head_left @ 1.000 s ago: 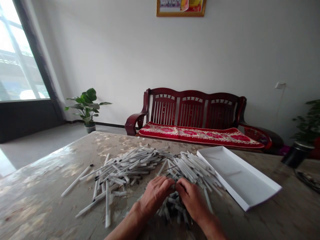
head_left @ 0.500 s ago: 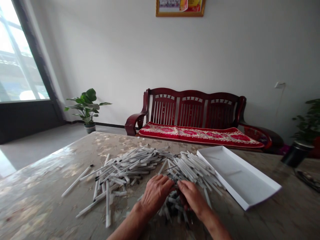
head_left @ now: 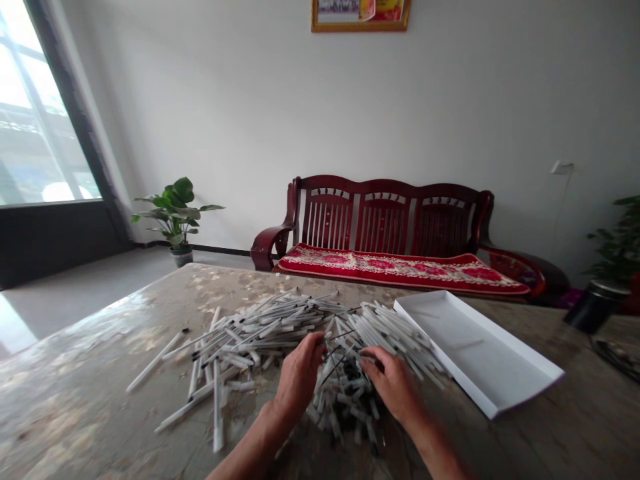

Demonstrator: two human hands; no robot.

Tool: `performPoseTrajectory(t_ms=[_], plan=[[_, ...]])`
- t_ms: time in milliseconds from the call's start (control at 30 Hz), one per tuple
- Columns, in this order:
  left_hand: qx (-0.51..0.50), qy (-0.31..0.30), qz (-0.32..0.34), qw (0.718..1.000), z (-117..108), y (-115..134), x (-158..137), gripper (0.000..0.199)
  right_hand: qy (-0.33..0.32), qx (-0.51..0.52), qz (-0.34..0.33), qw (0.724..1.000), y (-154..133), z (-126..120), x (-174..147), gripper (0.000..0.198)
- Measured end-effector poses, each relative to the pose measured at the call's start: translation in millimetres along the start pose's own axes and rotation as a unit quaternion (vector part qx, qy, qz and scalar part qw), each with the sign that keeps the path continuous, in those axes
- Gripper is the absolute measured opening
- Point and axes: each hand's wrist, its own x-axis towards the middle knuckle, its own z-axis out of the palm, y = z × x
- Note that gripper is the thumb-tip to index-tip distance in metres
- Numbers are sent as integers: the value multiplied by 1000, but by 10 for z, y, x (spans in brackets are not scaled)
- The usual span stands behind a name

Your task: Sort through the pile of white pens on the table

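My left hand [head_left: 300, 375] is over the middle of the table, its thumb and fingers drawn together; what they hold, if anything, cannot be made out. Thin dark sticks like pen refills [head_left: 342, 335] lie by its fingertips. My right hand [head_left: 393, 381] is a short way to the right, fingers curled in; its grip is too small to read. Between and below both hands is a heap of short clear and black pen caps [head_left: 345, 407]. A pile of white pens with dark ends [head_left: 270, 323] spreads to the left. Clear white pen barrels [head_left: 387, 330] lie bundled behind my right hand.
A shallow white box [head_left: 480, 353] sits on the patterned tabletop [head_left: 90, 373] at the right. Beyond it are a dark cup-like container [head_left: 590, 310] and a cable. Past the table stand a red wooden bench [head_left: 385, 220] and a potted plant [head_left: 175, 213].
My hands were close together over the cap heap and have moved apart. The left went slightly left and up, the right slightly right. More of the cap heap shows between them.
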Motion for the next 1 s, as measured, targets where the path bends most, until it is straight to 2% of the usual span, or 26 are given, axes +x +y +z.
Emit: performPoseTrajectory(t_ms=[100,167,233,333,433,700,1000], plan=[[-184,66,-74,978,1,34,47,22,39,-21,-24,999,21,32,-12,30],[-290,91,-104,947,-13,47,89,29,58,-15,-26,998,22,53,-21,32],[-370,99,-143,913,-27,46,122,36,43,6,-12,999,-9,74,-39,36],[-443,96,-202,868,-28,40,130,44,2,40,5,999,-99,112,-84,42],[-479,74,-242,841,3,64,92,49,-23,92,21,995,-172,153,-126,49],[-496,10,-268,826,115,202,-29,50,-38,263,127,956,-175,186,-94,56],[-483,36,-265,834,161,189,-47,51,-101,268,189,939,-158,181,-110,62]])
